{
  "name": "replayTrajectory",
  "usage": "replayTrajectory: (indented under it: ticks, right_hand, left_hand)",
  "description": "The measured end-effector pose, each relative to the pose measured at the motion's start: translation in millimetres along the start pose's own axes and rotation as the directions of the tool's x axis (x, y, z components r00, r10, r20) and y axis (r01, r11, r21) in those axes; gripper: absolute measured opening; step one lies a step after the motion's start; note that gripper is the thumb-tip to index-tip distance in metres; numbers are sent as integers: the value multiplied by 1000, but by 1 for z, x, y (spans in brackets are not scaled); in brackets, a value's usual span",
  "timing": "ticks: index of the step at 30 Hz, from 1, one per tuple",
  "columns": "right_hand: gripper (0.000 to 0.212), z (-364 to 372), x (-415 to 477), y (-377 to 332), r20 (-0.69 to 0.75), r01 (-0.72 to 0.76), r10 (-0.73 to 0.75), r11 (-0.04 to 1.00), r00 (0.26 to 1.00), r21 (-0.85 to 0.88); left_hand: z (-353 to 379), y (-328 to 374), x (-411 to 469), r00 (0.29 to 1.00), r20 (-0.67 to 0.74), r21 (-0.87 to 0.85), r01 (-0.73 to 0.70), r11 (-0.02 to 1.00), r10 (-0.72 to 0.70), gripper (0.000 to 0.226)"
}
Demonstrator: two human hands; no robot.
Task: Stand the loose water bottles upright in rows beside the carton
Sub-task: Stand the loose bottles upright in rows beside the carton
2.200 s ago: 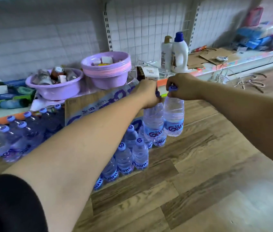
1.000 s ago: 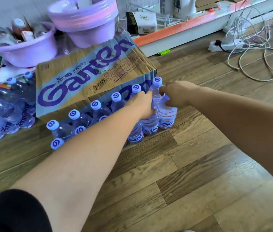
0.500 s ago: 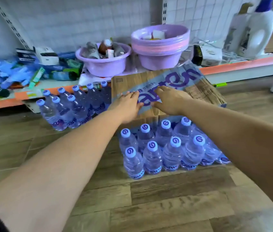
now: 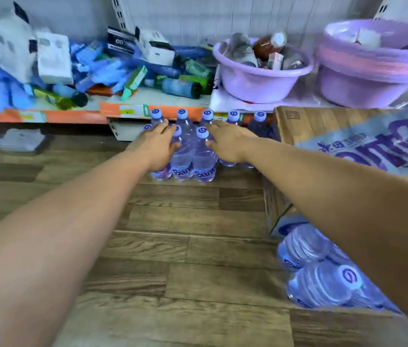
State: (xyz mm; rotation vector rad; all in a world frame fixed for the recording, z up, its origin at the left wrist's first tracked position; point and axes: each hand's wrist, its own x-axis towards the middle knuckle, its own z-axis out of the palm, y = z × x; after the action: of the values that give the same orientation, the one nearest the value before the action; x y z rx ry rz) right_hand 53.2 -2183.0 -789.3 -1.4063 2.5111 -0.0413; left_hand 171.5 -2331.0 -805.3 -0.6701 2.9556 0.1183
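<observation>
Several clear water bottles (image 4: pixel 193 156) with pale blue caps stand upright in two rows on the wooden floor, left of the brown carton (image 4: pixel 343 136) with purple lettering. My left hand (image 4: pixel 156 146) lies with straight fingers over the bottles at the left end of the group. My right hand (image 4: pixel 228 142) reaches over the bottles at the right end, fingers extended. A second group of upright bottles (image 4: pixel 323 274) stands in front of the carton at the lower right, partly hidden by my right arm.
A low shelf with an orange edge (image 4: pixel 72 116) runs behind the bottles, piled with boxes and blue packets. Two lilac basins (image 4: pixel 260 76) (image 4: pixel 378 68) sit on it behind the carton. Bare wooden floor (image 4: pixel 185 246) lies between me and the bottles.
My hands have left the top of the carton and moved left to the bottle group by the shelf. The view has swung left, putting the carton at the right edge.
</observation>
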Motion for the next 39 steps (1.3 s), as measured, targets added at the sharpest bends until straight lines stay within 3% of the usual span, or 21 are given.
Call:
replayTrajectory:
  ticks: [7, 10, 13, 15, 18, 21, 26, 29, 32, 39]
  right_hand:
    - [57, 32, 55, -11, 47, -82, 82, 996, 996, 17]
    - [56, 39, 67, -16, -15, -124, 124, 992, 992, 39]
    - [46, 46, 74, -14, -75, -160, 163, 986, 984, 48]
    - [42, 50, 73, -13, -105, -164, 171, 984, 980, 74]
    - [47, 54, 65, -17, -126, -172, 184, 980, 975, 103]
    - [36, 61, 45, -26, -145, -124, 137, 988, 980, 95]
    - [27, 65, 3, -35, -152, -50, 75, 986, 986, 161]
    - [28, 63, -27, -45, -110, -8, 22, 992, 994, 123]
    - [26, 66, -70, -58, -18, 42, -41, 994, 999, 98]
    - [23, 77, -175, -53, 152, 160, -172, 983, 973, 89]
  left_hand:
    - [34, -24, 52, 995, 91, -22, -32, 999, 34, 67]
    - [40, -22, 62, 999, -16, -79, -48, 996, 47, 67]
    - [37, -15, 68, 987, -138, -30, -89, 996, 84, 50]
    - [35, -10, 66, 987, -133, 6, -92, 996, 92, 37]
    - [35, -3, 53, 992, -75, 69, -99, 993, 104, 31]
    - [30, 3, 33, 991, -24, 165, -122, 979, 128, 28]
    - [35, 10, -17, 988, 60, 71, -144, 987, 140, 41]
    - [30, 16, -41, 989, 68, 34, -132, 991, 130, 31]
    - [28, 34, -79, 978, 191, 48, -98, 994, 87, 25]
    - [33, 101, -174, 891, 422, 10, -188, 982, 166, 23]
